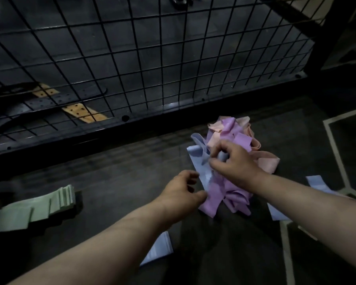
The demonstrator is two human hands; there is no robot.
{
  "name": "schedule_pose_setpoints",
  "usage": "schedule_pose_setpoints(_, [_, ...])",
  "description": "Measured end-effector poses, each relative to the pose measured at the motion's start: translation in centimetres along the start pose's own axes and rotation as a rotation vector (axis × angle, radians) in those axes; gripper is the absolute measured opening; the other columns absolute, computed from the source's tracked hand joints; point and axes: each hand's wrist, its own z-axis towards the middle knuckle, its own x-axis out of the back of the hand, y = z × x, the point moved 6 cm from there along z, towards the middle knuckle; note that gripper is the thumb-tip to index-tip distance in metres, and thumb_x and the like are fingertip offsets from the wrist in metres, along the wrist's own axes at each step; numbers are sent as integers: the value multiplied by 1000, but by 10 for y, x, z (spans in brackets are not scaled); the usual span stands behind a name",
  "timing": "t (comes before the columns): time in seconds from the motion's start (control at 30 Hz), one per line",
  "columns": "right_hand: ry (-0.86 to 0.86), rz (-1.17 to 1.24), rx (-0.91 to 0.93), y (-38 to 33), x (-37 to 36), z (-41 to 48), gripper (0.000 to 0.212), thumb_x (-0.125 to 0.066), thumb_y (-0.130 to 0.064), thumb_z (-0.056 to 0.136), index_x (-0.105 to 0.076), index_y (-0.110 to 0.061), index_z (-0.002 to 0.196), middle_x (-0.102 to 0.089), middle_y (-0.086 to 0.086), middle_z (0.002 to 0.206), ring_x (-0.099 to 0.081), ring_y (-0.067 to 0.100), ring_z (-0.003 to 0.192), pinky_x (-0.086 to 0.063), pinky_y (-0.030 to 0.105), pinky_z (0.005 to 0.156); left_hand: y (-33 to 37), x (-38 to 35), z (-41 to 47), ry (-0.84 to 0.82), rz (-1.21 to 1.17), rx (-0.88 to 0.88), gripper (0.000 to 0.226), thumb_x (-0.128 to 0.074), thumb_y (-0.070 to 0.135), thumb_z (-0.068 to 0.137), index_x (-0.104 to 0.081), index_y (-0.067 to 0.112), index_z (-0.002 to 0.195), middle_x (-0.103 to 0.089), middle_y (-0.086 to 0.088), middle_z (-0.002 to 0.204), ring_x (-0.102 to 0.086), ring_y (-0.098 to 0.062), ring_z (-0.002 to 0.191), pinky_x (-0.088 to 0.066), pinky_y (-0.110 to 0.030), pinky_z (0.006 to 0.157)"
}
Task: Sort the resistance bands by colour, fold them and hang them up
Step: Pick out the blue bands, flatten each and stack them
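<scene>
While your right hand point(232, 161) pinches blue band point(199, 169), left hand point(181, 188) grip unclear: pull may drag tangled purple bands point(212, 200).

Overall exposure is dim. The dark grey floor point(121, 177) and the black wire grid panel point(132, 58) are scarcely separated in tone. One small white glare spot is noted on the panel's black base rail point(173, 105). The pale blue flat elastic band point(203, 175), the tangled heap of lilac and peach bands point(230, 128), the left hand point(181, 190) and the right hand point(232, 163) are rendered brightest, with soft edges. The stack of folded pale green bands point(64, 197) is blurred; a shadow is cast to its right. Grid wires are bowed by wide-angle distortion; corners are darkened.
</scene>
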Motion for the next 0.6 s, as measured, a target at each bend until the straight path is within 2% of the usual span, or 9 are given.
schedule_pose_setpoints(0.07, [-37,239,-83,-15,4,-3,21,-76,-6,81,-57,-15,83,-63,-5,80,-60,4,72,-52,21,65,1,-6,-1,23,-159,-44,62,-70,13,88,-40,34,138,-56,12,119,-58,4,99,-52,-13,74])
schedule_pose_setpoints(0.13, [-137,535,-181,-26,-2,-6,27,-73,3,80,-56,-15,89,-65,4,83,-63,15,75,-55,26,63,3,-7,-2,53,-290,-86,74,-69,4,87,-32,39,140,-53,20,113,-57,11,93,-51,-10,70])
schedule_pose_setpoints(0.23, [-270,824,-276,-40,-14,-10,32,-70,6,74,-57,-17,92,-61,15,89,-59,29,80,-53,33,65,7,-1,-5,87,-291,-189,86,-77,7,80,-32,49,139,-43,15,133,-51,6,113,-55,-18,85])
schedule_pose_setpoints(0.3, [-332,929,-286,-49,-18,-9,29,-64,0,70,-58,-17,93,-60,13,86,-57,28,78,-52,32,63,15,7,-9,121,-226,-263,83,-80,11,78,-39,46,141,-44,10,140,-51,11,114,-50,-14,91])
schedule_pose_setpoints(0.37, [-399,1002,-288,-56,-20,-7,29,-60,-1,71,-60,-16,96,-60,13,87,-58,28,80,-53,34,66,21,12,-11,133,-260,-311,78,-77,8,80,-41,39,142,-53,11,134,-56,14,107,-49,-8,84])
schedule_pose_setpoints(0.43, [-435,1031,-284,-60,-19,-4,29,-58,-4,72,-63,-14,98,-61,16,93,-60,30,86,-54,37,73,24,17,-9,139,-315,-316,71,-76,18,77,-46,39,138,-60,11,127,-62,3,107,-53,-19,87])
schedule_pose_setpoints(0.5, [-436,1024,-261,-63,-16,-1,31,-56,-4,71,-65,-13,99,-60,18,94,-59,30,89,-52,35,76,22,24,-7,181,-281,-284,50,-75,27,78,-55,38,122,-67,11,110,-66,-3,96,-54,-22,80])
schedule_pose_setpoints(0.57, [-409,954,-183,-63,-7,5,34,-52,-2,67,-64,-9,99,-62,11,90,-60,22,87,-53,28,75,16,33,-5,238,-239,-270,27,-74,21,84,-56,31,102,-66,12,85,-61,-2,75,-49,-18,64])
schedule_pose_setpoints(0.6, [-396,856,-128,-64,-2,7,36,-51,1,67,-64,-8,99,-64,6,91,-61,18,89,-53,25,76,15,38,-5,266,-221,-274,24,-73,19,86,-54,29,96,-64,11,80,-58,-2,70,-47,-19,61])
